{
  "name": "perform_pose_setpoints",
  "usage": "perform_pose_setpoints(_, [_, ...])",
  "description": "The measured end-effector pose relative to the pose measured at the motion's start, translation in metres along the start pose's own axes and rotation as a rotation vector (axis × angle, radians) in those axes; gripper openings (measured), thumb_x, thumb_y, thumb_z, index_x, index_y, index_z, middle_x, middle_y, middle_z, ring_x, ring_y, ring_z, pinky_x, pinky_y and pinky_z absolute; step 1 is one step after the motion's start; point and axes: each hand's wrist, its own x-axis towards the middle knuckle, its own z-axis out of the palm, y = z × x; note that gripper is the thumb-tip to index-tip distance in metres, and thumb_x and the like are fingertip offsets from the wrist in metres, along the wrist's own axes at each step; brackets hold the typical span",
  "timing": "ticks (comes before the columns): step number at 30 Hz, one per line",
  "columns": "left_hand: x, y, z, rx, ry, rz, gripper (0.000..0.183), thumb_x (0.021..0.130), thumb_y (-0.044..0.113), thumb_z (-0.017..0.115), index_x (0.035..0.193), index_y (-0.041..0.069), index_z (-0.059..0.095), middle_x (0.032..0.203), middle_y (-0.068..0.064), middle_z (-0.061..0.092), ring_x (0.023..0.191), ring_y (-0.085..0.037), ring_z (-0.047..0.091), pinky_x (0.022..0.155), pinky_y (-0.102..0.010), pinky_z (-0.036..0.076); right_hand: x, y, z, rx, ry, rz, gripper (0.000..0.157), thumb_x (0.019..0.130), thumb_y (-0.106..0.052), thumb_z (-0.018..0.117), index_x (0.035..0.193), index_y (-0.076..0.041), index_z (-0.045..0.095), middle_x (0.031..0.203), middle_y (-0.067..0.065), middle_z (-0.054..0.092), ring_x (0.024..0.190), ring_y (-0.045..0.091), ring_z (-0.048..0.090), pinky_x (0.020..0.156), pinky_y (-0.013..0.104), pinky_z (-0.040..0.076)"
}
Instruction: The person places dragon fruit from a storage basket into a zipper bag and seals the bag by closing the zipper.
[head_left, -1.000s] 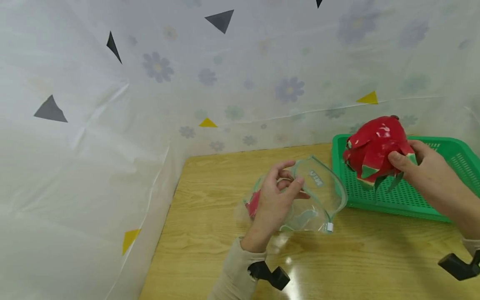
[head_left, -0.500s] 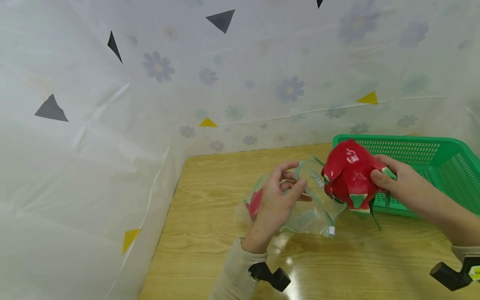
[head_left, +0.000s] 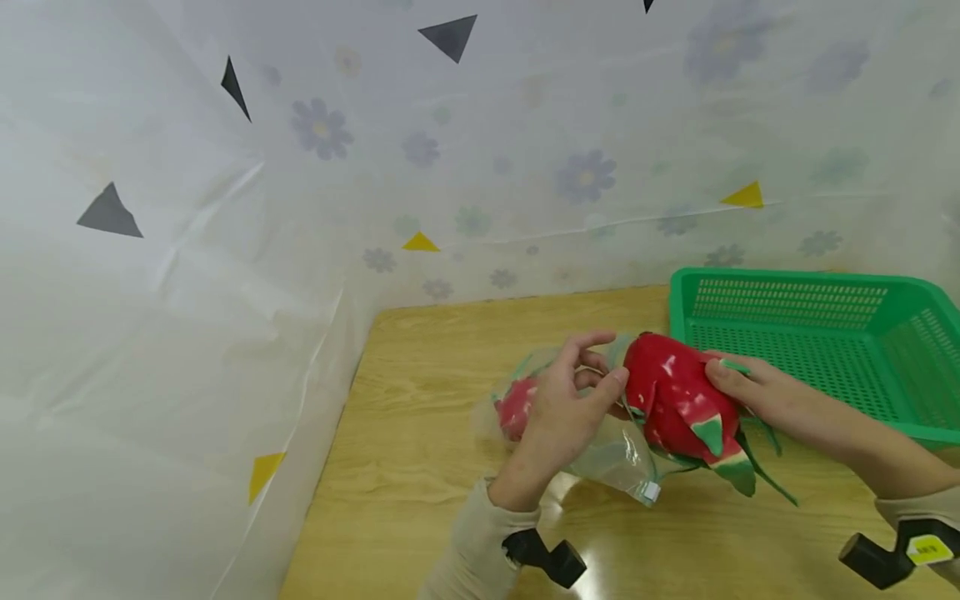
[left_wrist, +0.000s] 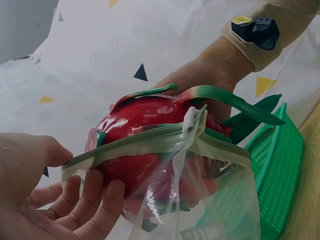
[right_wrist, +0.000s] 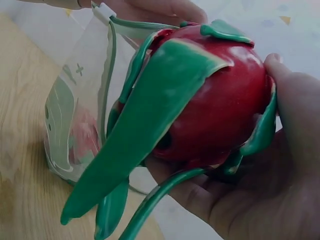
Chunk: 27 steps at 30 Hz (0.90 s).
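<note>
A red dragon fruit (head_left: pixel 675 392) with green-tipped scales is in my right hand (head_left: pixel 757 396), thumb on one side and fingers beneath in the right wrist view. It sits at the mouth of a clear zip bag (head_left: pixel 615 458), its far end inside the green zip edge in the left wrist view. My left hand (head_left: pixel 558 412) pinches that edge (left_wrist: pixel 115 147) between thumb and fingers. Through the bag's closed end shows another red, blurry thing (head_left: pixel 515 407), partly behind my left hand. A white slider (head_left: pixel 651 492) hangs at the near corner of the mouth.
A green perforated basket (head_left: pixel 795 277) stands at the right on the wooden table (head_left: pixel 397 467), just behind my right forearm. White patterned sheeting (head_left: pixel 510 192) rises along the table's back and left sides.
My right hand has brought the dragon fruit left and down from over the basket into the bag's mouth. My left hand keeps its grip on the bag, having shifted slightly right.
</note>
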Motion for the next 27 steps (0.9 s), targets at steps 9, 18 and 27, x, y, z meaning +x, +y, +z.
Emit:
perform_pose_setpoints(9, [-0.003, -0.001, 0.000, 0.083, 0.016, 0.030, 0.040, 0.097, 0.022, 0.062, 0.135, 0.025, 0.052, 0.099, 0.001, 0.054, 0.077, -0.004, 0.062, 0.068, -0.025, 0.060, 0.003, -0.004, 0.000, 0.097, -0.115, 0.160, 0.060, 0.109, -0.038, 0.019, 0.154, 0.001, 0.021, 0.146, 0.022, 0.045, 0.118, 0.009, 0.059, 0.089, 0.027, 0.056])
perform_pose_setpoints(18, [-0.006, -0.001, 0.000, 0.233, -0.021, 0.097, 0.038, 0.097, 0.022, 0.061, 0.134, 0.023, 0.053, 0.097, 0.000, 0.057, 0.081, -0.002, 0.058, 0.069, -0.021, 0.058, 0.010, 0.001, 0.003, 0.078, -0.158, 0.256, 0.068, 0.107, -0.045, 0.026, 0.158, -0.002, 0.011, 0.152, 0.025, 0.035, 0.128, 0.033, 0.048, 0.088, 0.036, 0.055])
perform_pose_setpoints(27, [-0.009, 0.003, 0.005, 0.381, -0.103, 0.167, 0.042, 0.096, 0.015, 0.063, 0.136, 0.017, 0.052, 0.099, 0.000, 0.060, 0.083, 0.001, 0.058, 0.068, -0.016, 0.056, 0.019, 0.002, 0.009, 0.008, -0.204, 0.272, 0.069, 0.107, -0.048, 0.030, 0.161, -0.013, 0.004, 0.163, 0.024, 0.017, 0.141, 0.048, 0.031, 0.097, 0.048, 0.051])
